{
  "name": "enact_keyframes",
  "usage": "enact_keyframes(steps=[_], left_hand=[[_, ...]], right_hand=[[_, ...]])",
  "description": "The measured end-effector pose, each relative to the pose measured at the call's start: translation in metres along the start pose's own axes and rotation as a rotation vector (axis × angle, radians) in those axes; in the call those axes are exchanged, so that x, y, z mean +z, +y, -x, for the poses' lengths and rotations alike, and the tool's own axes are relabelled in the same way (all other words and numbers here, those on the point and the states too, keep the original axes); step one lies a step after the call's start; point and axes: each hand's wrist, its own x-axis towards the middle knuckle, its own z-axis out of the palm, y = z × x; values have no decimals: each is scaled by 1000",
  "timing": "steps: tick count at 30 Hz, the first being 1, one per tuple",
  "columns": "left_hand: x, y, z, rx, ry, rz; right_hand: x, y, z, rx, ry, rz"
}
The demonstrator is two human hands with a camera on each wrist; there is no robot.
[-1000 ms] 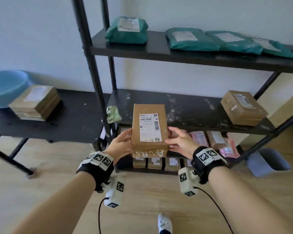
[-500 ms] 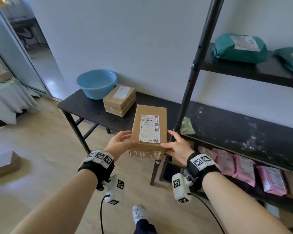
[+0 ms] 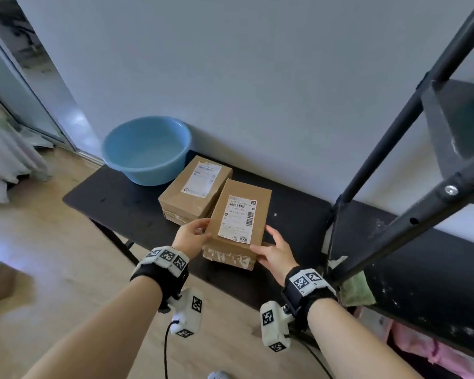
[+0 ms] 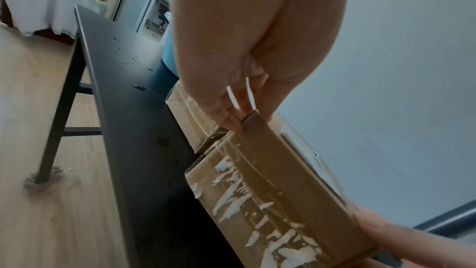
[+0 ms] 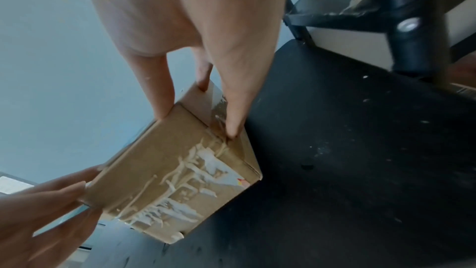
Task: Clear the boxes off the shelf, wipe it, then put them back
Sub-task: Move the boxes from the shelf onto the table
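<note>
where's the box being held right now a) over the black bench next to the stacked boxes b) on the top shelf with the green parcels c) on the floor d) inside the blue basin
a: both the left hand and the right hand hold the cardboard box by its sides over the black bench, right beside the stacked boxes; the blue basin sits further back.

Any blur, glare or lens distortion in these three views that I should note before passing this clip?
Head view: wide-angle bend in the shelf posts, floor at left smeared, label on the held box sharp. Left wrist view: left hand soft, the box's torn tape readable. Right wrist view: the post blurred, right hand washed pale; no harsh glare in any view.
</note>
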Motion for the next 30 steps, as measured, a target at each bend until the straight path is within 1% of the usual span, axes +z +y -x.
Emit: enact_keyframes(steps=[3,6,8,11,14,18,21,23,25,28,30], left_hand=[[0,2,-28,-25,-13,-33],[0,3,-43,-59,14,-26],[0,1,-48,-63,26,-21],[-1,-2,-49,-46,41,-35],[-3,-4,-43,-20,65,-85],[-1,-3,-7,11,77,-238],[10,-2,38,45,9,-518],[21,-2,73,124,-47,-732],[36,0,113,220,-75,-874],[62,9,173,373,-92,-994],[82,16,209,466,-92,-1054]], right_hand=[[8,-2,-29,-3,33,36],[17,0,-47,-19,74,102],[25,2,-56,-30,70,130],[35,4,-62,-35,49,176],[39,-2,-53,-29,52,259],[28,-11,-10,-88,74,482],[12,-5,38,-148,96,700],[-3,6,71,-200,118,867],[-22,19,109,-255,150,1037],[-56,40,170,-300,218,1222],[-81,52,208,-332,281,1286]])
